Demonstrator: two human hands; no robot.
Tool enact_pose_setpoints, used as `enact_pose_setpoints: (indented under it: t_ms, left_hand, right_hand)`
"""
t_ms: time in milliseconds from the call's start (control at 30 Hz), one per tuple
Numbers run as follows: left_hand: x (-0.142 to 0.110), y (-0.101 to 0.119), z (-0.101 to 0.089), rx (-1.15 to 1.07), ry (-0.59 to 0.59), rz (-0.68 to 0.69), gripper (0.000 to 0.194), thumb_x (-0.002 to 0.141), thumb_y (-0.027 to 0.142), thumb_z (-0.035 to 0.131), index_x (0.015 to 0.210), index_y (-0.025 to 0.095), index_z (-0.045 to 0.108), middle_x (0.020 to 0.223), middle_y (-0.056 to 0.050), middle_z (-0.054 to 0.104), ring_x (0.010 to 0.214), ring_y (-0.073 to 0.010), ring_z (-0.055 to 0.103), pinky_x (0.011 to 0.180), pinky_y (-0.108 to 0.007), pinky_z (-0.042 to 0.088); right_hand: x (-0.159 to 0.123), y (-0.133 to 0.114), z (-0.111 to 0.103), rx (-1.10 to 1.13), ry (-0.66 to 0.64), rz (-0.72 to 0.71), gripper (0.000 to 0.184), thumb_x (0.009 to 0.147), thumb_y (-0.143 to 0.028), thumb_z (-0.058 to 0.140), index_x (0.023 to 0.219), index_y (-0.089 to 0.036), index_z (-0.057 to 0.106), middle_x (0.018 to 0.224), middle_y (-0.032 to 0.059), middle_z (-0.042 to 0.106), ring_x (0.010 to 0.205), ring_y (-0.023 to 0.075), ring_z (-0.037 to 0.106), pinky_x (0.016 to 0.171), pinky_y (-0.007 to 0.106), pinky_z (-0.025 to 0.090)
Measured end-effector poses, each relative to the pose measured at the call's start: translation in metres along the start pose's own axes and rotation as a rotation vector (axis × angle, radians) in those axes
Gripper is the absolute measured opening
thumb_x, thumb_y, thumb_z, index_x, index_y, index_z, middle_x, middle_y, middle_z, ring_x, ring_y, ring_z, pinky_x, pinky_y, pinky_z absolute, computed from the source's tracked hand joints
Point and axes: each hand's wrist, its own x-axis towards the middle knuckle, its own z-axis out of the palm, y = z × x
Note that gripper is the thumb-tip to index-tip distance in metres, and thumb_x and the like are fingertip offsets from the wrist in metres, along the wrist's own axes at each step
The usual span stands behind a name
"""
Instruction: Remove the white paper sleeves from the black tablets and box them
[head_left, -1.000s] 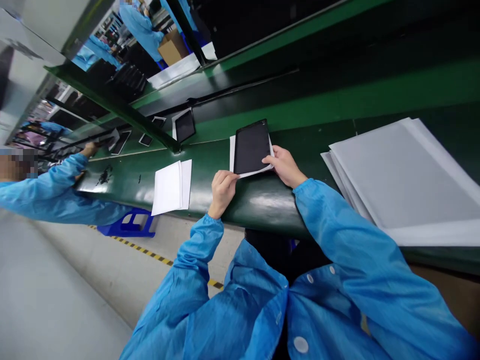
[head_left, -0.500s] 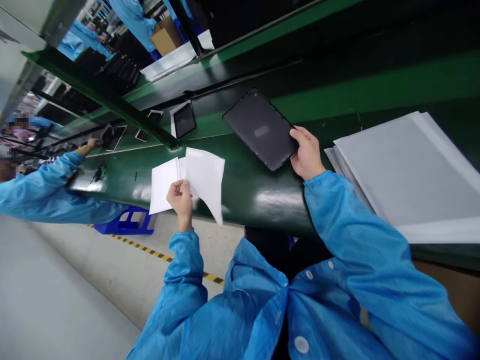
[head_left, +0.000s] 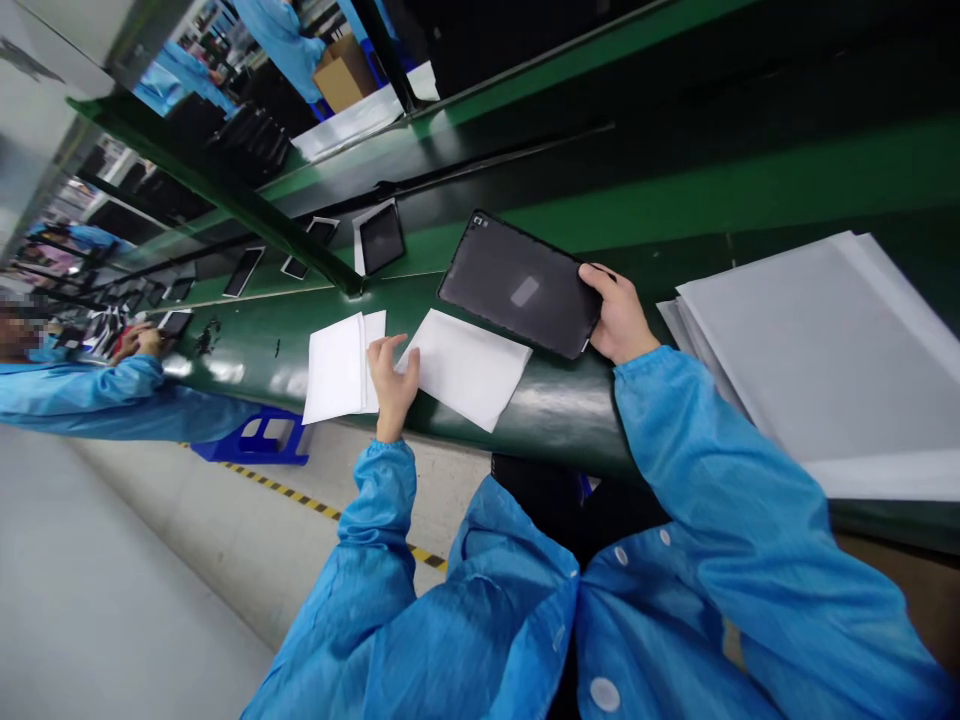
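My right hand (head_left: 619, 318) grips the right edge of a dark grey tablet back cover (head_left: 519, 283), held tilted just above the green bench (head_left: 525, 400). My left hand (head_left: 394, 372) rests on the bench with fingers pinching the left corner of a white sheet (head_left: 469, 367) that lies flat in front of me. A small stack of white sheets (head_left: 339, 366) lies just left of that hand. Both arms wear blue sleeves.
A large pile of pale grey sheets (head_left: 817, 350) covers the bench at the right. Several tablets (head_left: 381, 238) lie on the conveyor further left. A co-worker's blue sleeve and hand (head_left: 139, 342) work at far left. A blue crate (head_left: 259, 440) sits on the floor.
My right hand lifted the cover off the white sheet and turned it back-side up. My left hand carried the sheet left, then laid it flat beside the small stack.
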Motion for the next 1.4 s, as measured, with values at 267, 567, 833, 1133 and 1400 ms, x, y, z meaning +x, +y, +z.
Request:
enact_pose_setpoints:
  t_ms: [267, 567, 833, 1133, 1400]
  left_hand:
    - [-0.002, 0.069, 0.031, -0.872, -0.381, -0.268, 0.06, 0.091, 0.07, 0.072, 0.129, 0.025, 0.062, 0.076, -0.001, 0.065, 0.054, -0.0146, 0.065, 0.048, -0.028, 0.049]
    - [-0.039, 0.089, 0.027, -0.641, -0.215, 0.056, 0.069, 0.093, 0.077, 0.064, 0.141, 0.027, 0.06, 0.112, -0.011, 0.074, 0.103, -0.0292, 0.077, 0.088, -0.045, 0.064]
    - [-0.052, 0.097, 0.017, 0.139, -0.642, 0.386, 0.025, 0.095, 0.038, 0.071, 0.115, 0.023, 0.068, 0.119, -0.015, 0.072, 0.119, -0.0387, 0.066, 0.098, -0.054, 0.056]
    - [-0.05, 0.118, 0.017, 0.282, -0.674, 0.323, 0.015, 0.096, 0.02, 0.056, 0.098, 0.02, 0.07, 0.1, -0.012, 0.071, 0.105, -0.0311, 0.067, 0.089, -0.042, 0.054]
    - [-0.015, 0.077, 0.03, -0.192, -0.289, -0.1, 0.027, 0.091, 0.026, 0.063, 0.068, 0.022, 0.051, 0.059, 0.002, 0.052, 0.06, -0.0143, 0.051, 0.059, -0.026, 0.039]
  right_hand:
    - [-0.016, 0.0, 0.012, -0.04, -0.105, 0.08, 0.052, 0.066, -0.058, 0.093, 0.099, -0.027, 0.069, 0.092, 0.0045, 0.074, 0.097, 0.0304, 0.075, 0.087, 0.051, 0.067]
    - [-0.031, -0.019, 0.026, 0.045, -0.385, 0.167, 0.052, 0.061, -0.046, 0.094, 0.101, -0.024, 0.068, 0.105, 0.007, 0.079, 0.11, 0.0313, 0.074, 0.095, 0.049, 0.063]
    - [-0.028, -0.019, 0.02, 0.08, -0.28, 0.158, 0.029, 0.077, -0.04, 0.074, 0.1, -0.024, 0.071, 0.101, 0.0079, 0.079, 0.11, 0.0347, 0.075, 0.089, 0.053, 0.064]
    - [-0.023, -0.012, 0.019, 0.312, -0.228, 0.263, 0.024, 0.072, -0.036, 0.072, 0.095, -0.028, 0.071, 0.101, -0.0007, 0.079, 0.115, 0.031, 0.073, 0.096, 0.047, 0.065]
    - [-0.012, 0.0, 0.015, 0.225, -0.11, 0.154, 0.027, 0.076, -0.043, 0.067, 0.099, -0.028, 0.068, 0.103, 0.0, 0.077, 0.111, 0.0281, 0.073, 0.083, 0.04, 0.067]
